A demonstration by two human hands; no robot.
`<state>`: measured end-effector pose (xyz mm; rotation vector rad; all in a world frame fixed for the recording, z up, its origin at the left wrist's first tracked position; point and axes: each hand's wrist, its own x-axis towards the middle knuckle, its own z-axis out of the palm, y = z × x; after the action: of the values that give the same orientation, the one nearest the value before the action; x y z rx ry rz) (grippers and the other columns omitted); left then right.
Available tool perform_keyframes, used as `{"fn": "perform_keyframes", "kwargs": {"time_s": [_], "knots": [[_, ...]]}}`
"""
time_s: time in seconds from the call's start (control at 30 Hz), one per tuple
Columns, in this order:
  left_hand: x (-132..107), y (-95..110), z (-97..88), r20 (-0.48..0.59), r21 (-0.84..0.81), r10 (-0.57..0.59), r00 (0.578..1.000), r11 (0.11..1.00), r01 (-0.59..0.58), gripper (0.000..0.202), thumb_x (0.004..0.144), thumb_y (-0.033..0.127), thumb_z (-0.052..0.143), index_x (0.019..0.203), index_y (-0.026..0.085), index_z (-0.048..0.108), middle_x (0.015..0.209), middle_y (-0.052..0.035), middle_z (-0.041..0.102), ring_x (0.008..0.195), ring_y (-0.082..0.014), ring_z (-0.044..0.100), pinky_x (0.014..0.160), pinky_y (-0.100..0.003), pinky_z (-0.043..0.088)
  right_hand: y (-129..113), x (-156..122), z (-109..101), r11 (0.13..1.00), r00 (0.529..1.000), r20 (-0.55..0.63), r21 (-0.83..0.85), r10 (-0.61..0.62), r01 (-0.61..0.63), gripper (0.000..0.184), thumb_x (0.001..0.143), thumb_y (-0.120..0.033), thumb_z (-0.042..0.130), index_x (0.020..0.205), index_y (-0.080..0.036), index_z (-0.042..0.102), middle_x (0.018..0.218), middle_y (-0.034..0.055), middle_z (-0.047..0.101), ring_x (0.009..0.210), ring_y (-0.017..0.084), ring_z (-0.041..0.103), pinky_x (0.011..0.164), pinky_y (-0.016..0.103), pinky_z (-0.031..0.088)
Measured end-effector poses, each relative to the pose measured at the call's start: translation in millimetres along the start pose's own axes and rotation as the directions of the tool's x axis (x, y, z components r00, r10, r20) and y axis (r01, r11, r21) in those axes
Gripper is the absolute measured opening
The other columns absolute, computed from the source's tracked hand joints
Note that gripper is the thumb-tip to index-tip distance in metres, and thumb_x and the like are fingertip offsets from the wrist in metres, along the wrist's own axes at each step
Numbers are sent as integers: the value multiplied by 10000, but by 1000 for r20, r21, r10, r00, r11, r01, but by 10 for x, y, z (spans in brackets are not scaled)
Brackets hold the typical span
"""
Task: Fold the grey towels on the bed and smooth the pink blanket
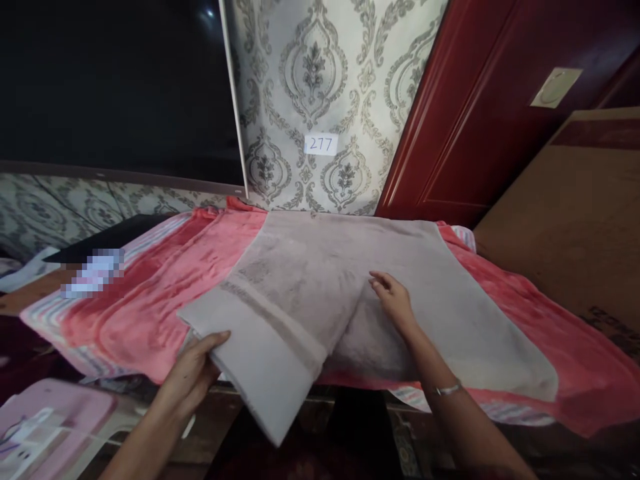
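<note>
A grey towel point(450, 313) lies spread over a pink blanket point(165, 293) on a table. Its left part is folded over, and that flap hangs past the front edge. My left hand point(193, 373) grips the near left corner of the flap, thumb on top and fingers underneath. My right hand point(395, 300) rests on the towel by the fold, fingers bent loosely and pressing the cloth down. A thin bracelet sits on the right wrist.
A dark screen point(115, 87) stands behind the table at the left. Patterned wallpaper with a small label reading 277 point(321, 144) is behind. A red door point(500, 100) and a brown cardboard box point(575, 220) are at the right. A pink plastic item point(45, 420) sits at lower left.
</note>
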<state>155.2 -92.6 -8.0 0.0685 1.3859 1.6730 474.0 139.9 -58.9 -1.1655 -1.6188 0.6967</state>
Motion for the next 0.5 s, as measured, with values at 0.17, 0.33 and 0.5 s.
{"fn": "perform_keyframes", "kwargs": {"time_s": [0.17, 0.33, 0.5], "knots": [[108, 123, -430, -33, 128, 34, 999, 991, -30, 211, 639, 49, 706, 827, 141, 684, 708, -41, 726, 566, -181, 667, 512, -255, 566, -325, 536, 559, 947, 963, 267, -319, 50, 39, 340, 861, -280, 523, 1119, -170, 716, 1148, 113, 724, 1053, 234, 657, 961, 370, 489], [210, 106, -658, 33, 112, 52, 998, 992, -56, 326, 585, 93, 766, 903, 135, 708, 767, -66, 751, 639, -228, 710, 536, -276, 584, -525, 719, 1089, 939, 880, 460, -341, 118, 52, 270, 911, -359, 572, 909, -162, 756, 1007, 98, 764, 980, 258, 686, 880, 333, 510], [211, -13, -680, 29, 115, 105, 994, 988, -108, 445, 599, 144, 790, 1034, 138, 698, 814, -82, 760, 746, -270, 742, 578, -298, 595, -598, 820, 1341, 944, 817, 544, -330, 192, -2, 259, 862, -378, 663, 929, -150, 766, 1104, 127, 750, 1094, 312, 661, 965, 369, 486]]}}
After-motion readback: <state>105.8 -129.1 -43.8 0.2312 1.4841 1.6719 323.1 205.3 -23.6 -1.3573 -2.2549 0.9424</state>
